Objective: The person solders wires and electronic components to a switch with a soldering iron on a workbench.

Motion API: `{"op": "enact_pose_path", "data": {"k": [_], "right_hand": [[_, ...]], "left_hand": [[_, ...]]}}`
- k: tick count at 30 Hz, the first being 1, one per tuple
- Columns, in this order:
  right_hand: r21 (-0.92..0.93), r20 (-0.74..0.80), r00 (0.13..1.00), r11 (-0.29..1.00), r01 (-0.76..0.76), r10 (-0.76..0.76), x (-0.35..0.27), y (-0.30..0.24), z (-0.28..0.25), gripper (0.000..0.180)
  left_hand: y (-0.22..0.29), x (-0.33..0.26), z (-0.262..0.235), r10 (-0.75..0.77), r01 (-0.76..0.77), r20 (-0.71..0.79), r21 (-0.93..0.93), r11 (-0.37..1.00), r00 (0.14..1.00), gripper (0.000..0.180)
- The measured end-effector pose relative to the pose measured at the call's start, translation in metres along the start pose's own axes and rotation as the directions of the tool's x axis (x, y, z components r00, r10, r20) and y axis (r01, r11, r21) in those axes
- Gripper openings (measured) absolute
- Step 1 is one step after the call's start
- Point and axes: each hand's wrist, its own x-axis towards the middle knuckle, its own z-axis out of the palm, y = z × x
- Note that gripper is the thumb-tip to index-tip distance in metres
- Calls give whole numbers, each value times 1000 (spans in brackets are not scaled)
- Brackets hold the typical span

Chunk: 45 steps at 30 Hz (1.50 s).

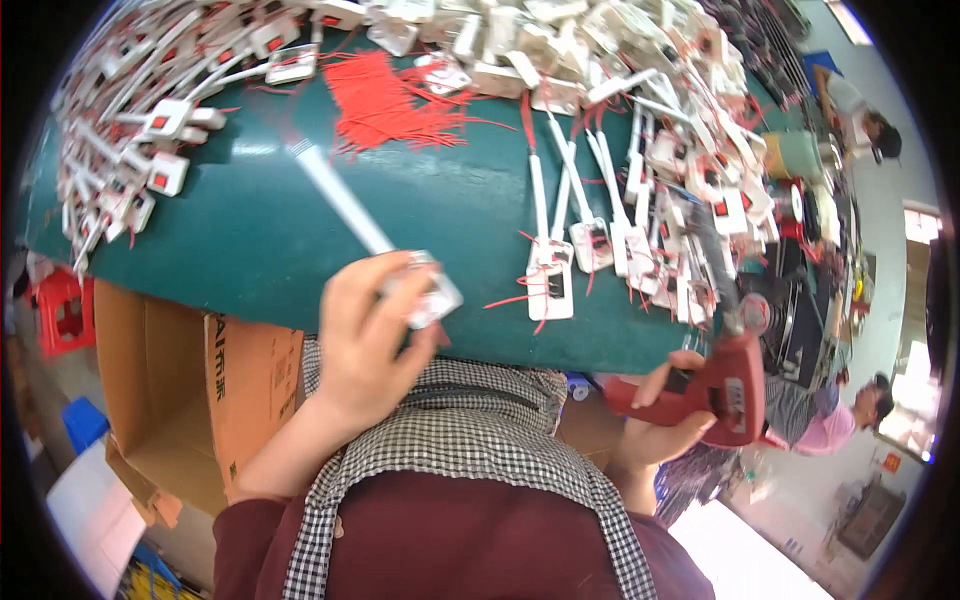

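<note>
My left hand [365, 335] grips a white plastic part [425, 295] with a long white strip [340, 195] that reaches up over the green table [440, 210]. My right hand [655, 415] holds a red pistol-shaped power tool [725, 385] at the table's near right edge, its tip pointing up. Just left of the tool lie white parts with long stems [550, 270] and red wires. A bundle of red wires [385, 100] lies at the table's far middle.
Heaps of white parts with red tabs fill the far left [150, 110] and far right [660, 100] of the table. An open cardboard box [175, 400] stands below the table's left edge, a red stool [65, 310] beside it. Other people [850, 415] sit at right.
</note>
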Motion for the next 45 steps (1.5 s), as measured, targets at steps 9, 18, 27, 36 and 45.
{"op": "enact_pose_path", "data": {"k": [9, 18, 27, 36, 45], "right_hand": [[141, -276, 958, 983, 115, -73, 10, 1, -25, 65], [59, -170, 985, 998, 21, -10, 4, -1, -5, 65], [34, -115, 993, 999, -4, 8, 0, 5, -13, 68], [1, -141, 990, 1000, 3, -3, 1, -1, 7, 67], [-14, -97, 995, 1000, -22, 21, 3, 1, 2, 70]], "left_hand": [[13, 67, 43, 239, -247, 153, 30, 969, 959, 71], [-154, 91, -123, 27, 200, -241, 858, 472, 970, 39], [-162, 106, -172, 80, -64, -3, 564, 823, 997, 23], [-74, 83, -86, 62, -198, 546, 195, 961, 835, 25], [-53, 46, -38, 247, -172, 634, -179, 969, 733, 19]]}}
